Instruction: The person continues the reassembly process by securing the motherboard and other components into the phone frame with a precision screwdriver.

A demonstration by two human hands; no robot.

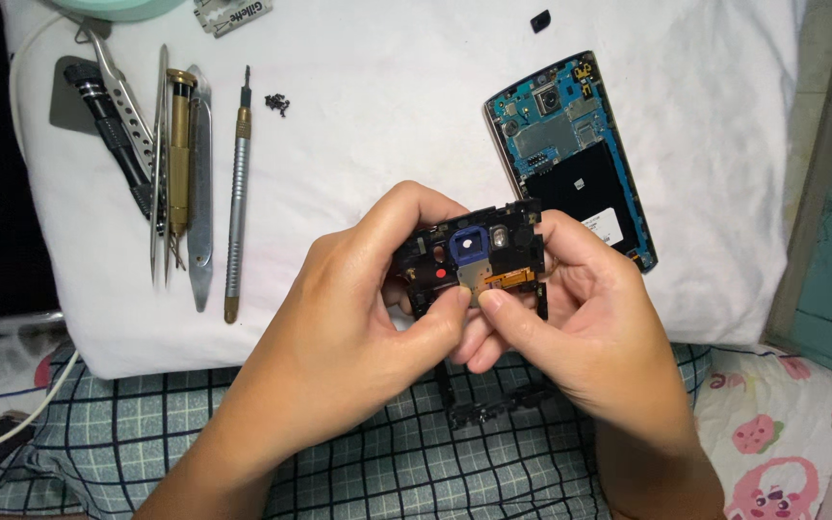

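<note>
Head view: left hand [363,294] and right hand [580,308] both grip a black plastic phone mid-frame [474,255], thumbs pinching its lower edge. An opened phone with exposed blue circuit board [570,154] lies well apart on the white cloth [387,116].

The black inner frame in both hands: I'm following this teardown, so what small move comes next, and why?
Probably a gentle lift of the small part under the thumbs. Left hand and right hand hold the black frame, thumbs pinching beside its orange flex strip; no tool is in hand.
</note>
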